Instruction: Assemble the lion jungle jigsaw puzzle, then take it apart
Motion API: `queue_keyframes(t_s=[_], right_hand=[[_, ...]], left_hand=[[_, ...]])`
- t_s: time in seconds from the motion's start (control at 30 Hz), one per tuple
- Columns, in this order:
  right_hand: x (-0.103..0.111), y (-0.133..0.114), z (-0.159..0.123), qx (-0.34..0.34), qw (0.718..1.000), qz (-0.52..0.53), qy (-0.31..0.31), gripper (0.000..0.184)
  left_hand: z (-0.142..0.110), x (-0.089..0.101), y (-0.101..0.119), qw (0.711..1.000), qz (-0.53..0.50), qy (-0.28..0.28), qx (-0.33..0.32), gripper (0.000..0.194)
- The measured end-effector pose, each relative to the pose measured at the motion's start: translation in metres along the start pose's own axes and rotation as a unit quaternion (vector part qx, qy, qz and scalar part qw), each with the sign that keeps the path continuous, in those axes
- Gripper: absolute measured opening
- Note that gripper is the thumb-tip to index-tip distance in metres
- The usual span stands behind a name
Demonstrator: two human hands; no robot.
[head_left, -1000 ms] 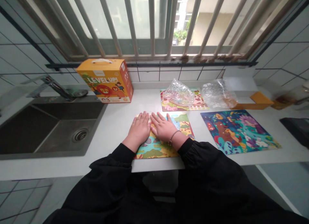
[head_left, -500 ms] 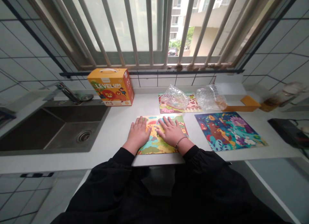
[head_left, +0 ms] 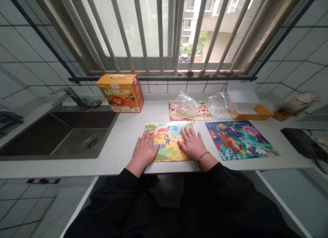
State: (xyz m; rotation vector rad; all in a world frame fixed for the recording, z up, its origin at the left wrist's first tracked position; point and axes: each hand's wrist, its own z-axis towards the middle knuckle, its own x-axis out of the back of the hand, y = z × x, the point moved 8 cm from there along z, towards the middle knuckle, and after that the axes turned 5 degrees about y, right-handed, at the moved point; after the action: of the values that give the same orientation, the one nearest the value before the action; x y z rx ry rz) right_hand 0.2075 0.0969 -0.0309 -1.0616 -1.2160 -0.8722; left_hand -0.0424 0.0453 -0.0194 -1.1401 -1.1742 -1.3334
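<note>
Fingers of the left hand and right hand lie open, slightly spread, on the yellow picture board, apparently gripping nothing; it rests near the surface's front edge

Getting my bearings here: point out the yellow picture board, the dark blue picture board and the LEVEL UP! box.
Yellow picture board [head_left: 167, 142]: head view, middle of its printed face.
Dark blue picture board [head_left: 242, 140]: head view, middle of its printed face.
LEVEL UP! box [head_left: 120, 95]: head view, front panel.
</note>
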Motion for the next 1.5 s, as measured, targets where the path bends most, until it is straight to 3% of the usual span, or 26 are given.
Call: queue_keyframes(t_s=[0.17,0.33,0.57,0.73,0.83,1.0,1.23,1.4,1.5], right_hand=[[0.001,0.004,-0.007,-0.009,1.0,-0.003,-0.014,0.078],[0.0,0.005,-0.007,-0.008,1.0,-0.001,-0.01,0.078],[-0.002,0.006,-0.006,-0.006,1.0,0.004,-0.005,0.078],[-0.004,0.007,-0.006,-0.008,1.0,-0.009,-0.012,0.078],[-0.003,0.006,-0.006,-0.009,1.0,-0.012,-0.014,0.078],[0.0,0.006,-0.008,-0.01,1.0,-0.016,-0.017,0.078],[0.0,0.006,-0.009,-0.008,0.999,-0.024,-0.021,0.078],[-0.001,0.007,-0.009,-0.011,1.0,-0.021,-0.017,0.077],[-0.001,0.007,-0.008,-0.009,0.999,-0.026,-0.018,0.078]], left_hand=[[-0.021,0.002,-0.001,1.0,0.003,0.002,-0.002,0.076],[-0.043,-0.003,-0.016,1.0,0.0,0.005,0.014,0.076],[-0.061,-0.003,-0.041,0.996,0.007,0.061,0.063,0.079],[-0.069,0.009,-0.04,0.989,-0.05,0.139,0.005,0.057],[-0.072,0.013,-0.035,0.986,-0.059,0.156,-0.027,0.045],[-0.071,0.014,-0.033,0.99,-0.024,0.136,0.0,0.051],[-0.068,0.016,-0.047,0.988,0.05,0.079,0.125,0.07],[-0.064,0.011,-0.025,0.997,0.031,0.028,0.061,0.065],[-0.063,0.008,-0.026,0.996,0.028,0.007,0.082,0.071]])
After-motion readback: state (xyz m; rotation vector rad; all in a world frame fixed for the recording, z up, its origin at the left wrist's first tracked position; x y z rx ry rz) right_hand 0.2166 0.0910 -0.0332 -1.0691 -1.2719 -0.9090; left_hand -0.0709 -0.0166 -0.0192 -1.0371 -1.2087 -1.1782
